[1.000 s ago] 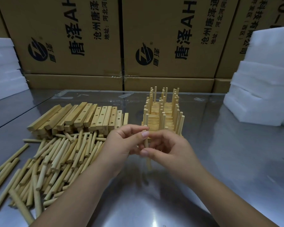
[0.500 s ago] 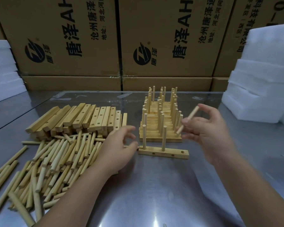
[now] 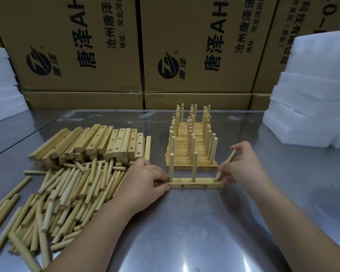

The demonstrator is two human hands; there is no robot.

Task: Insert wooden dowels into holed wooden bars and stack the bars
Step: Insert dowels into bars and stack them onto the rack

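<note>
1. On the steel table [image 3: 185, 236], just in front of you, one bar [image 3: 195, 183] lies flat with its long side toward you. Two side holes face you.
2. Your left hand [image 3: 143, 181] grips the bar's left end. The thumb is on the near face and the curled fingers are over the top and far side.
3. Two upright dowels [image 3: 171, 167] stand in the bar's left and middle top holes.
4. Your right hand [image 3: 241, 165] pinches a third dowel [image 3: 225, 165] between thumb and curled fingers, around its upper part.
5. That dowel is tilted, its top leaning right. Its lower tip meets the top hole at the bar's right end; you cannot tell whether it is seated.
6. Finished stack [image 3: 191, 154] sits just behind the bar and apart from it, with rows of pegs upright.
7. Loose dowels [image 3: 67, 193] are heaped beside your left hand, with unfilled bars [image 3: 90, 142] piled behind them.
8. Cardboard boxes [image 3: 194, 46] line the far edge, and white foam blocks [image 3: 312, 95] are stacked at the right.
</note>
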